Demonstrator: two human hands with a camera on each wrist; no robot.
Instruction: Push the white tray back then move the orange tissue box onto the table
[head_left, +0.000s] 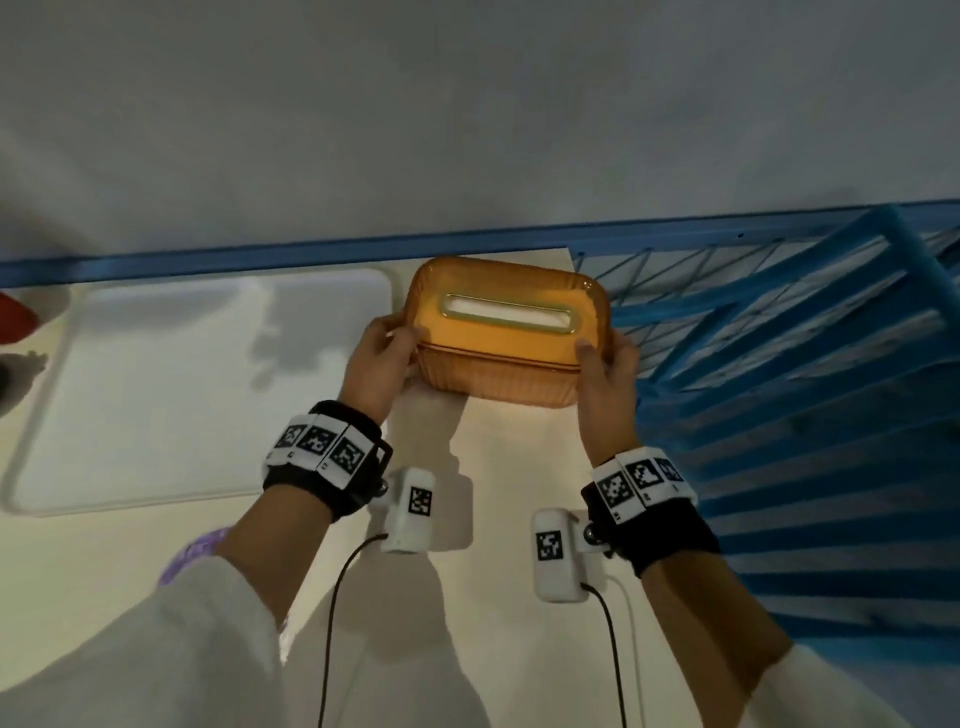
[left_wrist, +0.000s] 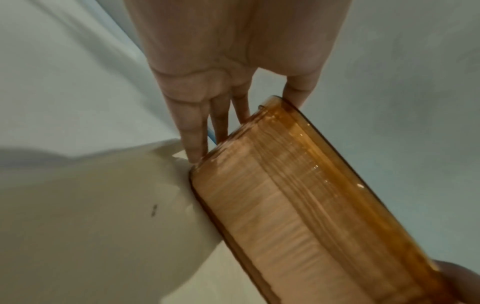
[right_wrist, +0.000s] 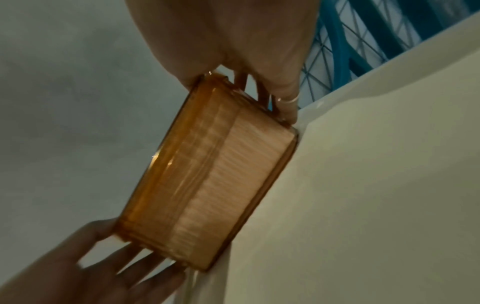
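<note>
The orange tissue box (head_left: 506, 332) is a translucent amber case with a slot in its lid, at the far right of the cream table (head_left: 498, 467). My left hand (head_left: 382, 353) grips its left end, thumb on the lid and fingers along the side. My right hand (head_left: 605, 364) grips the right end the same way. In the left wrist view the tissue box (left_wrist: 298, 197) is at my left hand's fingers (left_wrist: 194, 131). In the right wrist view the tissue box (right_wrist: 207, 174) touches the table edge under my right hand (right_wrist: 259, 67). The white tray (head_left: 156, 384) lies flat to the left.
A blue rail (head_left: 311, 254) runs along the table's far edge against a pale wall. A blue slatted rack (head_left: 805, 395) stands to the right of the table. Something red (head_left: 15, 317) and a dark object sit at the far left edge.
</note>
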